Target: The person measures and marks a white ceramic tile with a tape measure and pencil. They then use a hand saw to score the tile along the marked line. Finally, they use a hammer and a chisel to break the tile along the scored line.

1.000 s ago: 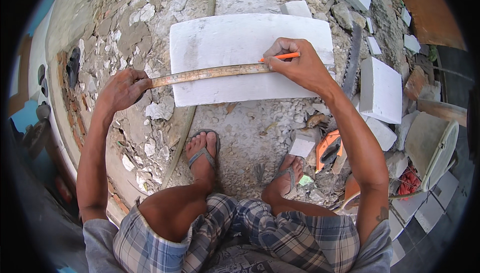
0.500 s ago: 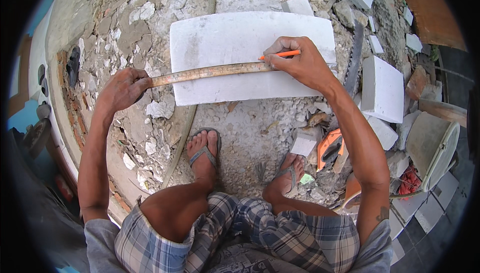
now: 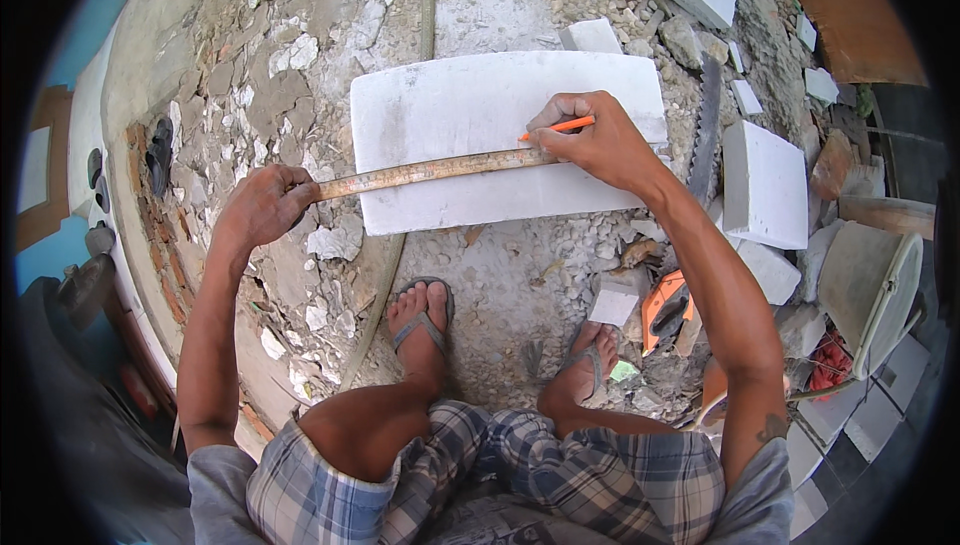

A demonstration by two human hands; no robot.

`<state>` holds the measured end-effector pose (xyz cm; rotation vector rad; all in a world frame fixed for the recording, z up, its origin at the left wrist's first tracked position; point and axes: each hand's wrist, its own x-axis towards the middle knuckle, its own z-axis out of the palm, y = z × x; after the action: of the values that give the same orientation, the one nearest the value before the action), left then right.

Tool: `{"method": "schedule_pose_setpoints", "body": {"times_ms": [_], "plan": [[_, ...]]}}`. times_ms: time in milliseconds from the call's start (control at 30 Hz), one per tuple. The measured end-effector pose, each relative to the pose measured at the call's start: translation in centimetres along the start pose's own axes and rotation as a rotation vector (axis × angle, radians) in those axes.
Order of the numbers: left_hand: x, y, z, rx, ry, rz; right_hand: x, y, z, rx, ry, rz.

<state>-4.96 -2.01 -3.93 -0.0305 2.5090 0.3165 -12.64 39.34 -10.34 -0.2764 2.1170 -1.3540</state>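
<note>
A white lightweight block (image 3: 440, 100) lies flat in front of me with a worn measuring tape (image 3: 420, 173) stretched across its lower half. My left hand (image 3: 270, 205) is closed on the tape's left end, just beyond the block's left edge. My right hand (image 3: 590, 140) rests over the block's right half, pinching an orange pencil (image 3: 570, 125), whose tip points left just above the tape; its lower fingers are at the tape and hide part of it.
Around the block lie rubble, white block pieces (image 3: 760, 185), a long saw blade (image 3: 705, 120), an orange saw handle (image 3: 662, 305), a hose (image 3: 427, 15), a grey bucket (image 3: 860, 285) and dark footwear (image 3: 160, 155). My sandalled feet (image 3: 415, 320) stand below the block.
The view has shifted, so the block, hands and ground appear a little lower. My hands keep about the same places on the tape and pencil.
</note>
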Motion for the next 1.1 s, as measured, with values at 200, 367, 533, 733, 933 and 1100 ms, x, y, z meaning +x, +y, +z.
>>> {"method": "schedule_pose_setpoints", "body": {"times_ms": [200, 367, 533, 733, 933, 1100], "plan": [[-0.8, -0.5, 0.3, -0.033, -0.019, -0.003, -3.5, -0.2, -3.8, 0.282, 0.353, -0.077], [-2.8, 1.9, 0.4, -0.218, -0.157, -0.071, -10.5, 1.2, -7.5, 0.395, 0.753, -0.048], [-5.2, 2.5, 4.4, -0.339, -0.342, -0.024, -14.3, 3.8, -7.7, 0.081, 1.154, -0.014], [-6.5, 5.1, 11.1, -0.531, -0.672, 0.000, -15.1, 3.9, -5.1, 0.370, 0.918, 0.046], [-5.3, 12.6, 14.1, -0.445, -0.706, 0.199, -11.2, 2.6, -4.8, 0.438, 0.654, 0.090], [-3.0, 21.0, 16.3, -1.202, -0.633, -0.034, -1.8, 0.5, -2.6, 0.048, 0.319, 0.020]]}}
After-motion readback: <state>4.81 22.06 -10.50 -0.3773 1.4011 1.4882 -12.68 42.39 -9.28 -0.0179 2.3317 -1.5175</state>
